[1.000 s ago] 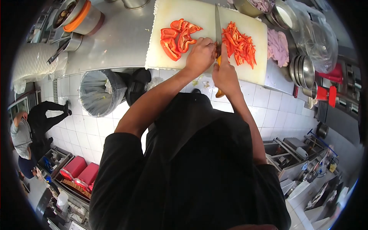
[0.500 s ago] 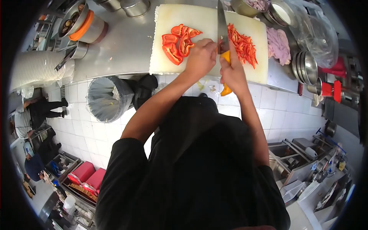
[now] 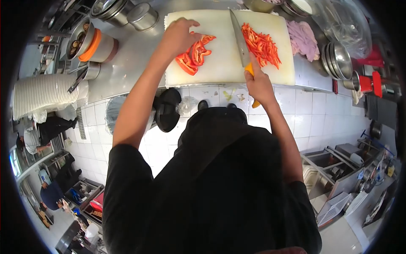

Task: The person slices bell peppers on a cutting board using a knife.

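Observation:
On the white cutting board (image 3: 220,70), large red pepper pieces (image 3: 200,53) lie at the left and a heap of thin red pepper strips (image 3: 261,45) at the right. My left hand (image 3: 181,37) is over the upper left pieces, fingers apart and curved, partly covering them; no piece shows clearly in its grasp. The yellow handle of a knife (image 3: 240,39) is in my right hand (image 3: 259,84), index finger along the blade's base. Its blade rests beside the strips, tip pointing away from me.
Purple cloth-like material (image 3: 303,40) and nested metal bowls (image 3: 337,61) are right of the board. At left stand an orange-rimmed container (image 3: 101,45), metal pots (image 3: 143,17) and a stack of white lids (image 3: 46,94). Two people (image 3: 55,194) are at the far left.
My left hand has left the knife's side and moved left to the large pieces, its fingers opening. The knife, still in my right hand, has shifted slightly left and tilted. The view has shifted.

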`<state>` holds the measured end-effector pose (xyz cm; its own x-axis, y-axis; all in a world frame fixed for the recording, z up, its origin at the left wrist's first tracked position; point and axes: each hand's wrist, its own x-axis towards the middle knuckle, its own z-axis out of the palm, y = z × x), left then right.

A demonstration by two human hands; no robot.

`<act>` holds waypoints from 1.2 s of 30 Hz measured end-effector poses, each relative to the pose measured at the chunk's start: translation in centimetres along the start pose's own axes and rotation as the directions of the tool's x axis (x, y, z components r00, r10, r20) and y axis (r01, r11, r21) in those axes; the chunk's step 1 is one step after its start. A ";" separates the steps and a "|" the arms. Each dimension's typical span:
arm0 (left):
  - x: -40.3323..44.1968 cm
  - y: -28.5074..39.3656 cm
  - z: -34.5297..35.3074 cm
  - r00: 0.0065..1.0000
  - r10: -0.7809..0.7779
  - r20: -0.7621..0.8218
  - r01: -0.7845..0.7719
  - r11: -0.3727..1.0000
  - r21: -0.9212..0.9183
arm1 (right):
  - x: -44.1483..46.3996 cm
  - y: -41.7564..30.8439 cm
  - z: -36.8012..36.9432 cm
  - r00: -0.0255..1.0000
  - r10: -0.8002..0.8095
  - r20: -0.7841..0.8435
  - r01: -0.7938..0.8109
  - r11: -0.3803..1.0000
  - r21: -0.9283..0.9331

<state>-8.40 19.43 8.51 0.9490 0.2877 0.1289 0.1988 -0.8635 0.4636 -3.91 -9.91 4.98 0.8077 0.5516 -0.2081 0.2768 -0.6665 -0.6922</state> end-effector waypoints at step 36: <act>-2.2 3.8 7.6 0.930 -0.287 0.228 0.361 0.824 -0.436 | 0.4 -0.8 0.5 0.999 -0.023 0.028 0.026 0.993 -0.114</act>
<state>-7.87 12.31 3.32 0.8816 0.4213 -0.2127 0.3997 -0.4271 0.8111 -4.08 -8.95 5.13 0.7861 0.5809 -0.2112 0.3556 -0.7045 -0.6142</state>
